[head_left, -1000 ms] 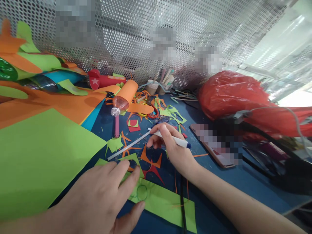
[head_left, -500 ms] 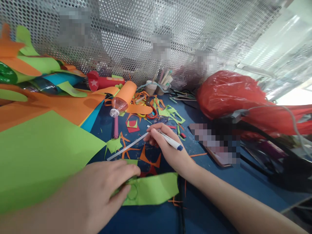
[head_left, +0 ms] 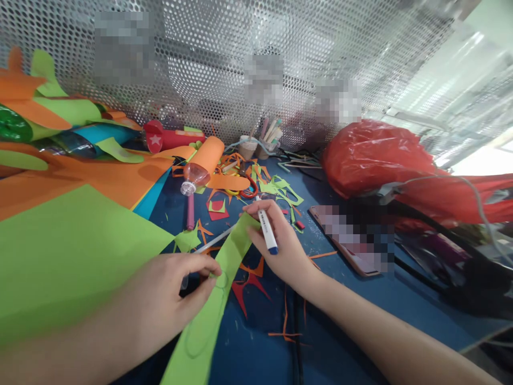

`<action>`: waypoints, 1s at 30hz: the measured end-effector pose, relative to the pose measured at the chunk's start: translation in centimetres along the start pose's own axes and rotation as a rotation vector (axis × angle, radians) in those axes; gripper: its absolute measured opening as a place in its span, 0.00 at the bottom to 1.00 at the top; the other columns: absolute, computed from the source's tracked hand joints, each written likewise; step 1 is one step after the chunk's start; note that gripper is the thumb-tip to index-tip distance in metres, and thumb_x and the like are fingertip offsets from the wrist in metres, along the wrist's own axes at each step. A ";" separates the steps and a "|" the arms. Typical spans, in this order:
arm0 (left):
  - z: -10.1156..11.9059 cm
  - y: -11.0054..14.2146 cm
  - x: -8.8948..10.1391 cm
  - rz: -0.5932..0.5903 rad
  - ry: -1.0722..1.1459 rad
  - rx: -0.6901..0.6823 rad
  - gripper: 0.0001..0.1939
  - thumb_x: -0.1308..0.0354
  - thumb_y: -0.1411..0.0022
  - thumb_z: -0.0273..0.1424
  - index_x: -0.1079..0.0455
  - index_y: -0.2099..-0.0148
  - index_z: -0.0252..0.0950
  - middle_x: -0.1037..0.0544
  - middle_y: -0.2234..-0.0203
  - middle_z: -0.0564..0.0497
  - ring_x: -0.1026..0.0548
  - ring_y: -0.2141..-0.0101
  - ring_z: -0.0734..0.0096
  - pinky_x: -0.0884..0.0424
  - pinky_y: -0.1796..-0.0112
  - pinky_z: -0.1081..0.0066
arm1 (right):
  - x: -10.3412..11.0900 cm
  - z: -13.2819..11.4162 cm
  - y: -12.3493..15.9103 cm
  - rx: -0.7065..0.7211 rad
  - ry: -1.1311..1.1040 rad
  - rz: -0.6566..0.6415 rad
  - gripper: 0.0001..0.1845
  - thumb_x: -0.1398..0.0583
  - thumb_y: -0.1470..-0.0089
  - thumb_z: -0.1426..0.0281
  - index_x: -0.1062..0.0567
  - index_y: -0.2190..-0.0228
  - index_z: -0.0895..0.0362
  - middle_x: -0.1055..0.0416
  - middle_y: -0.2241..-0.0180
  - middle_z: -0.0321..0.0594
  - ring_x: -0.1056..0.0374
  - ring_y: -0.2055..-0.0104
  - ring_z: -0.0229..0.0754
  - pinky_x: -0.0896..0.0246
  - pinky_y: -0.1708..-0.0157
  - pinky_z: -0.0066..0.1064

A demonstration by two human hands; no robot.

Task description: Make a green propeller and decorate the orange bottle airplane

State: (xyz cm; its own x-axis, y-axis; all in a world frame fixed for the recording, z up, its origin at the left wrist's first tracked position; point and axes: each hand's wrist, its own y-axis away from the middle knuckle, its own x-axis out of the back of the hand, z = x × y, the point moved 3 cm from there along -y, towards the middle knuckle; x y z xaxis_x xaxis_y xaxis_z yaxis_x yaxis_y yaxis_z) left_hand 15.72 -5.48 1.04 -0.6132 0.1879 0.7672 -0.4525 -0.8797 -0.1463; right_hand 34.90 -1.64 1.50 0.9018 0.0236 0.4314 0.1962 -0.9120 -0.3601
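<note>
A light-green paper strip (head_left: 205, 326) slants up from the lower edge of the view, with outlines drawn on it, one of them round. My left hand (head_left: 172, 299) is closed on the strip's left edge, thumb and fingers pinching beside the round outline. At the strip's far end, my right hand (head_left: 286, 246) grips the paper between thumb and fingers. That same hand also holds a white marker (head_left: 266, 230), its blue end pointing toward me. Beneath the strip lies a thin translucent stick (head_left: 214, 239). Red and orange paper scraps (head_left: 250, 289) lie just right of the strip.
Large green paper (head_left: 80, 240) covers the left side. A bottle wrapped in orange paper (head_left: 208, 155) lies behind scraps and red-handled scissors (head_left: 252, 190). Pen cups (head_left: 248, 145) stand by the perforated metal panel (head_left: 216, 64). A phone (head_left: 344, 240) and red plastic bag (head_left: 372, 155) are right.
The green strip has swung from lying crosswise to slanting away from me. My right hand has taken its far end while keeping the marker, which has tilted more upright.
</note>
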 end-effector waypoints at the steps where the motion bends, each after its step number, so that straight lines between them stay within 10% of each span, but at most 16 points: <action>1: 0.2 0.2 -0.1 -0.002 0.001 -0.010 0.13 0.51 0.37 0.31 0.25 0.59 0.44 0.18 0.66 0.55 0.20 0.67 0.67 0.24 0.66 0.70 | 0.0 -0.1 0.0 0.003 0.034 -0.018 0.12 0.44 0.47 0.78 0.37 0.61 0.52 0.33 0.59 0.40 0.35 0.58 0.43 0.39 0.61 0.34; 7: 1.6 1.3 -0.4 -0.085 -0.043 -0.335 0.19 0.55 0.36 0.23 0.26 0.52 0.44 0.19 0.62 0.55 0.21 0.64 0.72 0.25 0.63 0.76 | -0.6 -0.3 0.2 0.014 0.049 -0.084 0.09 0.46 0.42 0.75 0.36 0.60 0.52 0.32 0.58 0.41 0.34 0.64 0.41 0.39 0.66 0.32; 13: 1.1 1.5 -1.1 -0.124 -0.216 -0.407 0.16 0.56 0.33 0.25 0.26 0.59 0.41 0.24 0.61 0.51 0.24 0.72 0.75 0.27 0.70 0.78 | -0.2 -1.8 0.5 0.188 0.048 -0.014 0.15 0.36 0.47 0.66 0.34 0.59 0.52 0.34 0.46 0.44 0.39 0.43 0.49 0.46 0.44 0.41; 18: 1.4 2.3 -1.2 -0.021 -0.333 -0.536 0.20 0.62 0.30 0.27 0.27 0.53 0.38 0.21 0.63 0.48 0.24 0.74 0.71 0.26 0.73 0.73 | -0.7 -1.7 0.7 -0.107 -0.352 -0.214 0.16 0.55 0.35 0.60 0.32 0.59 0.55 0.30 0.76 0.35 0.33 0.72 0.40 0.37 0.66 0.34; 23: 0.6 3.8 -2.7 0.200 -0.442 -0.662 0.26 0.63 0.30 0.42 0.27 0.53 0.33 0.20 0.62 0.42 0.23 0.74 0.62 0.26 0.76 0.66 | -1.7 -0.7 0.6 -0.292 -0.434 -0.256 0.10 0.40 0.48 0.65 0.36 0.75 0.55 0.39 0.83 0.27 0.45 0.81 0.32 0.51 0.79 0.25; 30: -0.9 4.3 -4.3 0.135 -0.462 -0.620 0.30 0.64 0.33 0.51 0.30 0.46 0.40 0.25 0.52 0.38 0.23 0.69 0.59 0.26 0.72 0.63 | -2.0 -0.1 0.7 -0.356 -0.408 -0.234 0.17 0.38 0.49 0.63 0.40 0.79 0.54 0.45 0.87 0.23 0.53 0.87 0.28 0.61 0.86 0.23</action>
State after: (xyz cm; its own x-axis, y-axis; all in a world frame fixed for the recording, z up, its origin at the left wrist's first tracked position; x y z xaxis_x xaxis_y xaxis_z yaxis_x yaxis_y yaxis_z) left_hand 15.83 -9.68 -3.45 -0.4188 -0.2237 0.8801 -0.7557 -0.4516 -0.4744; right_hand 33.24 -2.34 0.49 0.9391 0.3324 0.0871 0.3304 -0.9431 0.0362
